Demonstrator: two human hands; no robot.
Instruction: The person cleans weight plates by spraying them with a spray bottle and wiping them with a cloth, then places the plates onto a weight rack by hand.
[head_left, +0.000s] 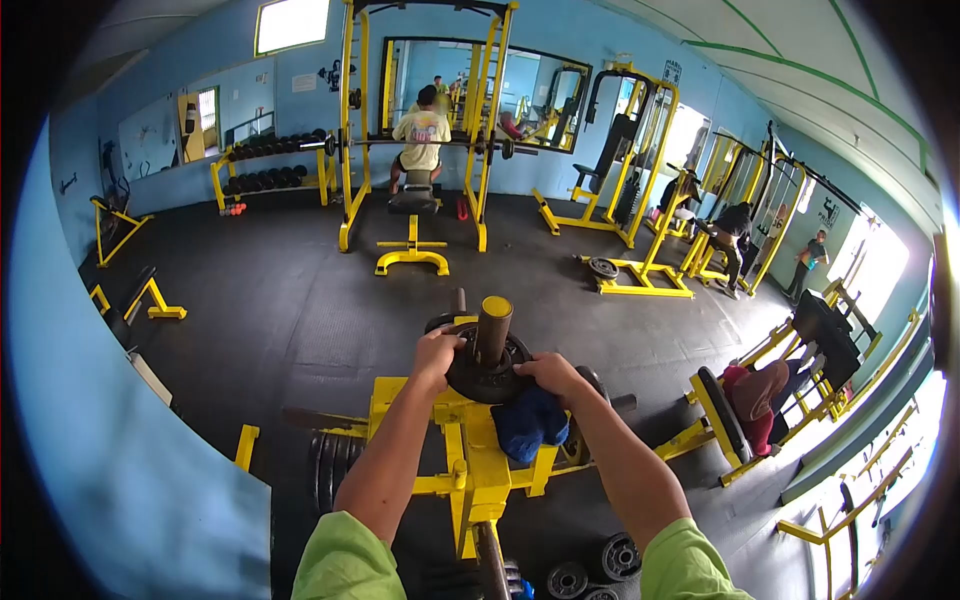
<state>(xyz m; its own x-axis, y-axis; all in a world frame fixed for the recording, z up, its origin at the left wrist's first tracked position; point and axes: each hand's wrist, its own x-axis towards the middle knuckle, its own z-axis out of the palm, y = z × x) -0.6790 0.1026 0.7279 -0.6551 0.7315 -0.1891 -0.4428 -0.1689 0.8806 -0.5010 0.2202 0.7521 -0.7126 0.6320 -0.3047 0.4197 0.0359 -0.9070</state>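
Observation:
A black weight plate sits around an upright metal post with a yellow top, on a yellow rack. My left hand grips the plate's left edge, its fingers closed over the rim. On the opposite edge my right hand is closed too, thumb and fingers at the rim. Just below the right hand hangs a dark blue cloth, draped over the rack. More black plates are stored on the rack's left side. Whether the plate rests on the rack is hidden.
Several loose plates lie on the floor near my feet. A person sits at a yellow barbell rack ahead. Another person is on a machine at right. A blue wall stands close on my left.

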